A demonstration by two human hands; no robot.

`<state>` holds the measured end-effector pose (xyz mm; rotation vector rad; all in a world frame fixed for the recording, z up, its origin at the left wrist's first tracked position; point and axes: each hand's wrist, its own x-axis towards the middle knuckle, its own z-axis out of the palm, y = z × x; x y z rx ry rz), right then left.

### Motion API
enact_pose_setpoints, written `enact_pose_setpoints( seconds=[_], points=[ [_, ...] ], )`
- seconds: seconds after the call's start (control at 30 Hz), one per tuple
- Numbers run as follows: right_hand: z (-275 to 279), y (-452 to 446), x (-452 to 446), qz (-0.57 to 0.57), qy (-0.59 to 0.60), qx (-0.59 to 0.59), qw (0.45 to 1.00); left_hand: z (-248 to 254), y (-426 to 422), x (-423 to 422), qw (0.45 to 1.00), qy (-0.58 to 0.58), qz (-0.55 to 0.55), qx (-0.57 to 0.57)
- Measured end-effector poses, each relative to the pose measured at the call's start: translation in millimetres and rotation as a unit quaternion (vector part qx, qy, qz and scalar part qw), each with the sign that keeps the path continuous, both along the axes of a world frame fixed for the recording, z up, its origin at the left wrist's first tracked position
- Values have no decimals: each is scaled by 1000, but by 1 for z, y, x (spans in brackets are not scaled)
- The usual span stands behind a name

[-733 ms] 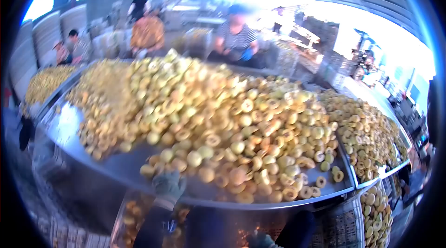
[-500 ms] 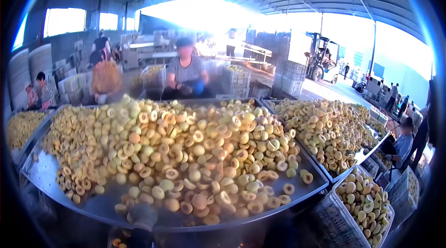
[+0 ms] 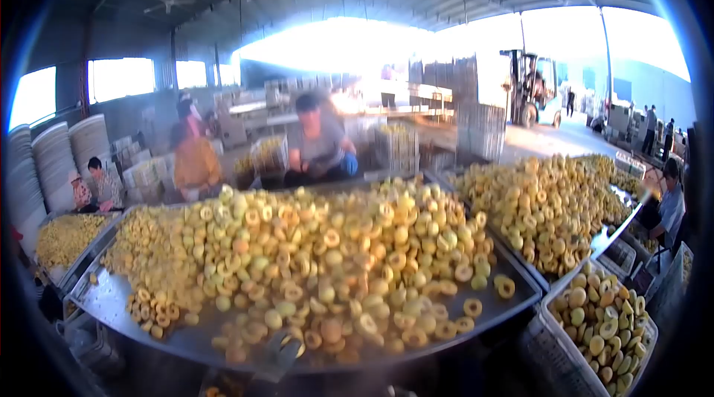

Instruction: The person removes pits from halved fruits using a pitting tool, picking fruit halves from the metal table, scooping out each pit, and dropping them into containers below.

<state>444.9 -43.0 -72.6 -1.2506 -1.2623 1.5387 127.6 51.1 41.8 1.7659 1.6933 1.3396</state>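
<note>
Plainly, left hand (image 3: pixel 282 352): gloved and blurred in my head view, it sits at the tray's near edge, fingers toward the heap and wrist trailing down toward the bottom of my picture.
Grip: I cannot tell how far the fingers are bent or whether they have hold of a piece; something yellowish shows right beside them.
Right hand: out of my view, so I cannot tell its grip.
Fruit halves (image 3: pixel 327 263): I see them piled ahead of the left hand and to both sides, the nearest ones just beside its fingers, many with a hollow centre facing up.
Metal tray (image 3: pixel 178 341): under the heap, its bare surface showing to the left of the hand.
Crate (image 3: pixel 554 352): well to the right of the hand, filled with more halves.
Second heap (image 3: pixel 550 203): ahead and right of the hand, beyond the tray's side.
People: across the heap from the hand, I see a person in grey (image 3: pixel 318 140) and one in orange (image 3: pixel 197 166).
</note>
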Motion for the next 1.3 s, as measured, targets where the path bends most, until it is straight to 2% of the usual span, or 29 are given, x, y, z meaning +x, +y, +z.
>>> enact_pose_setpoints(
  seconds=[0.03, 0.07, 0.1, 0.13, 0.17, 0.2, 0.23, 0.27, 0.3, 0.37, 0.43, 0.47, 0.5, 0.57, 0.67, 0.73, 0.87, 1.0, 1.07, 1.17, 1.3],
  points=[
    [14, 6, -2, 4, 35, -3, 999, -19, 4, 11, 998, 22, -47, 33],
    [-13, 40, 6, 88, 85, 9, 992, -38, 8, 21, 992, 42, -94, 66],
    [4, 50, 7, 167, 142, 14, 976, -33, 3, 43, 991, 20, -125, 52],
    [15, 37, 5, 132, 97, 75, 984, -31, -9, 66, 990, -26, -114, 82],
    [68, 19, -3, 91, 43, 132, 986, 7, -29, 93, 981, -49, -160, 93],
    [120, 1, -11, 45, -14, 182, 982, 26, -45, 122, 946, -274, -171, -1],
    [146, -1, -12, 30, -26, 121, 992, 36, -56, 143, 855, -487, -162, -81],
    [181, -4, -11, 44, 38, 69, 996, 43, -66, 151, 809, -547, -186, -111],
    [177, -5, -7, 43, 25, 88, 995, 44, -71, 158, 756, -603, -217, -134],
    [169, -6, 1, 41, -3, 125, 991, 38, -80, 174, 789, -571, -207, -95],
    [145, -3, 14, 72, -163, 212, 961, 51, -82, 183, 816, -543, -178, -94],
    [167, -5, 11, 66, -159, 208, 963, 41, -81, 178, 843, -492, -205, -72],
    [188, -8, 9, 60, -155, 203, 965, 44, -83, 179, 838, -504, -195, -74],
    [208, -12, 14, 94, -288, 263, 916, 49, -85, 187, 826, -529, -177, -81],
    [195, -14, 16, 78, -290, 333, 894, 48, -87, 190, 821, -544, -137, -109],
    [163, -13, 14, 69, -288, 272, 916, 49, -87, 193, 826, -540, -122, -106],
    [184, -17, 12, 74, -247, 238, 936, 55, -93, 197, 840, -520, -110, -109],
    [176, -20, 6, 84, -218, 299, 925, 55, -98, 196, 856, -497, -105, -92],
    [154, -19, 2, 92, -207, 283, 932, 51, -99, 196, 838, -528, -110, -83],
    [164, -18, -2, 112, -211, 224, 945, 42, -97, 189, 820, -556, -101, -94],
    [167, -16, 4, 157, -213, 245, 933, 34, -95, 185, 811, -562, -96, -133]
  ],
)
